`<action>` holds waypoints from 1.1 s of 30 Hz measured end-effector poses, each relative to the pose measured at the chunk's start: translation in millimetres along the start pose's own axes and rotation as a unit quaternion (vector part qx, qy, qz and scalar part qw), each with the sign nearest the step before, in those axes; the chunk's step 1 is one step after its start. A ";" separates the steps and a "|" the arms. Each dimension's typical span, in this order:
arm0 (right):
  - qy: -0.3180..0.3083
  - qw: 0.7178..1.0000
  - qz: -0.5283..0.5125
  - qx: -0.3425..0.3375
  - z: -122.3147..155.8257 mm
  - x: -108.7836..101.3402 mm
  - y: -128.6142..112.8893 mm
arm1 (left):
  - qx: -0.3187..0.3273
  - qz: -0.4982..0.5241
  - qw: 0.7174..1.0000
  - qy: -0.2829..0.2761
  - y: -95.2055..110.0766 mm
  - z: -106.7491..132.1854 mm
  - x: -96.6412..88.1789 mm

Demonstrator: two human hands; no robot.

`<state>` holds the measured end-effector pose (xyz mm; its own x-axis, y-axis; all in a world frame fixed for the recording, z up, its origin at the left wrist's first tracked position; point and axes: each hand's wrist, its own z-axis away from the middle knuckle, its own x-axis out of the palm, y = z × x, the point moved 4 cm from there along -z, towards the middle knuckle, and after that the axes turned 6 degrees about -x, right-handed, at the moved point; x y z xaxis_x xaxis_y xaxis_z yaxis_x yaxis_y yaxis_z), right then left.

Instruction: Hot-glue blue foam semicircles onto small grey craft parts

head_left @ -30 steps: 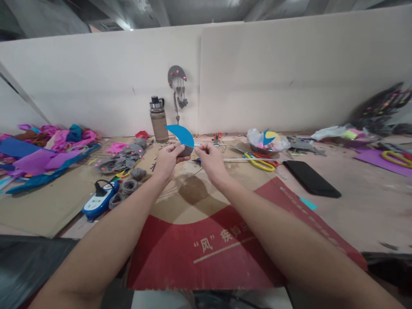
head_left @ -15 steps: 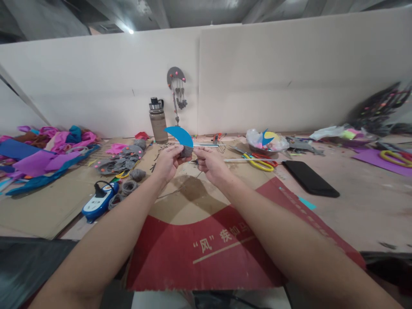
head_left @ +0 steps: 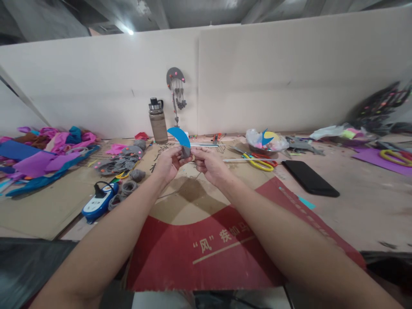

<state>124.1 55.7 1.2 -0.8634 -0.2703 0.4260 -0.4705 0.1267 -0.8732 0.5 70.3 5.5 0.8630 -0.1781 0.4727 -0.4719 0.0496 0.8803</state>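
Observation:
Above the middle of the table, my left hand (head_left: 169,162) is closed on a blue crescent-shaped felt piece (head_left: 179,135) with a small grey felt piece (head_left: 186,151) at its lower end. My right hand (head_left: 209,163) is closed too, its fingertips pinching at the grey piece right beside the left thumb. Both hands hover above a brown and red cardboard sheet (head_left: 209,240). What the right fingertips hold beyond the felt is too small to make out.
A water bottle (head_left: 158,120) stands behind the hands, below a grey felt hanging (head_left: 176,92) on the wall. Grey felt cutouts (head_left: 120,159), thread coils and a blue-white device (head_left: 99,199) lie left. Yellow scissors (head_left: 259,163), a black phone (head_left: 310,178) and a bowl of scraps (head_left: 265,141) lie right.
My right hand has moved left and closed the gap to my left hand, now touching the grey piece. The blue crescent has turned, showing narrower.

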 end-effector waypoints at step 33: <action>0.043 0.921 0.293 -0.253 1.5 3.4 -0.9 | 0.132 -0.087 0.986 0.053 -8.9 9.7 8.8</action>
<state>121.9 53.2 3.1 -0.9971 0.0592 -0.0471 0.0746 0.6616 -0.7461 10.6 58.7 1.5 0.9427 -0.0570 0.3287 -0.3327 -0.2319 0.9141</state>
